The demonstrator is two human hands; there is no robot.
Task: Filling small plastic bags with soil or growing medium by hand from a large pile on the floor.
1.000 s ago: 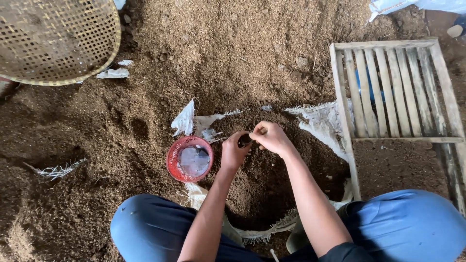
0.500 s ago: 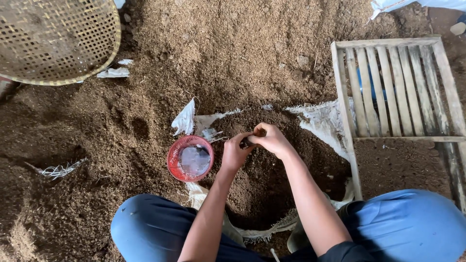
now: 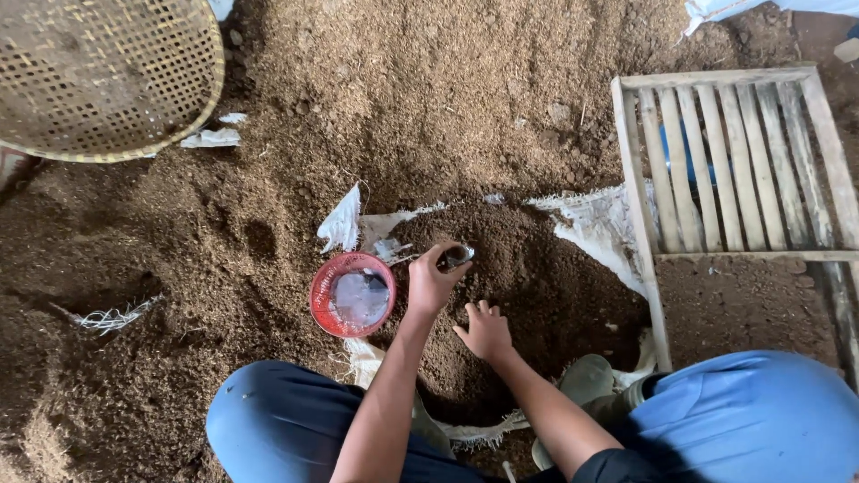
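My left hand (image 3: 433,281) pinches a small clear, shiny thing (image 3: 456,257), perhaps a little plastic bag, just above a heap of dark soil (image 3: 537,286). My right hand (image 3: 484,329) rests fingers-down on that soil, holding nothing I can see. A small red round basket (image 3: 352,294) with clear plastic inside sits just left of my left hand. The soil heap lies on a torn white woven sack (image 3: 599,228).
A wooden slatted crate (image 3: 734,170) stands at the right. A large woven bamboo tray (image 3: 98,76) lies at the top left. White sack scraps (image 3: 341,224) and frayed fibres (image 3: 112,316) lie on the brown ground. My blue-trousered knees fill the bottom edge.
My hands were together over the soil, working on something small. Now they have parted: the right has dropped onto the soil, the left keeps the shiny thing.
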